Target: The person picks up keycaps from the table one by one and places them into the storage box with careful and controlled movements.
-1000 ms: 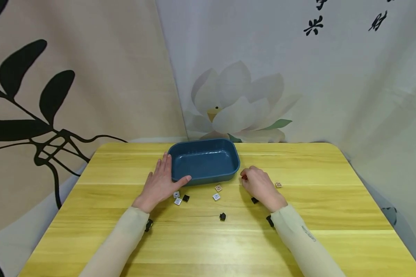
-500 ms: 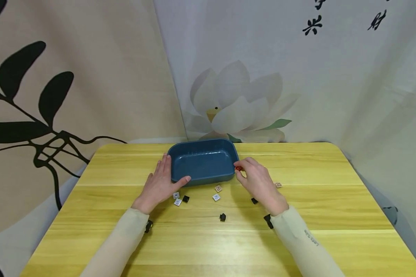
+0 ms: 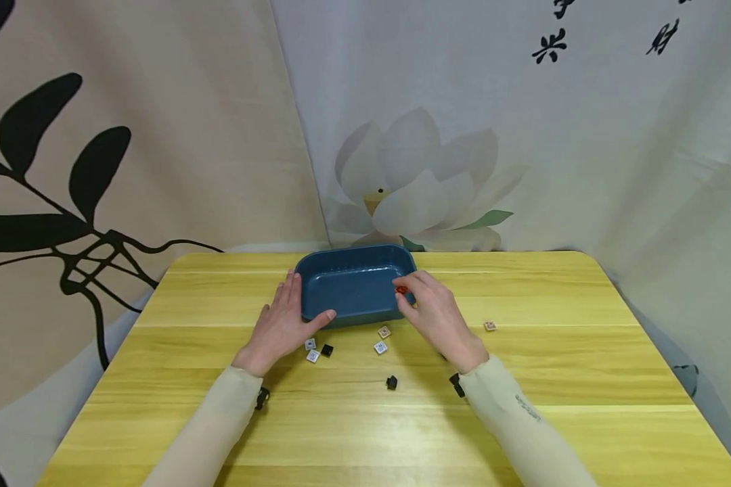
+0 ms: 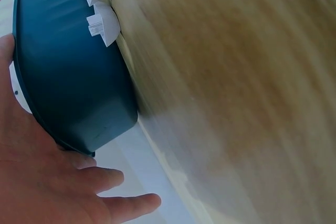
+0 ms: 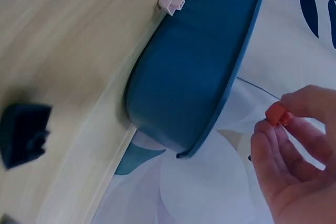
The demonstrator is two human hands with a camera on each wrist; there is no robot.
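Note:
My right hand point(image 3: 435, 311) pinches a small red keycap point(image 5: 275, 113) between thumb and fingertips, over the right rim of a dark blue rectangular basin point(image 3: 355, 319). The bottom inside the basin shows bare where visible. Against the basin's left end lies my left hand point(image 3: 275, 337), fingers straight and thumb spread along the front wall. In front of the basin are two white keycaps point(image 3: 313, 355) beside a black keycap point(image 3: 327, 350). A pale pink keycap point(image 3: 384, 332) and another white keycap point(image 3: 380, 348) sit nearer the middle.
Closer to the front lies another black keycap point(image 3: 392, 383). A pinkish keycap point(image 3: 490, 326) rests to the right of my right hand. Everything is on a yellow wooden table point(image 3: 560, 379), with a printed curtain point(image 3: 231, 135) behind its far edge.
The right hand has lifted and moved left with the red keycap, from beside the basin to over its right rim. The left hand has stayed in place.

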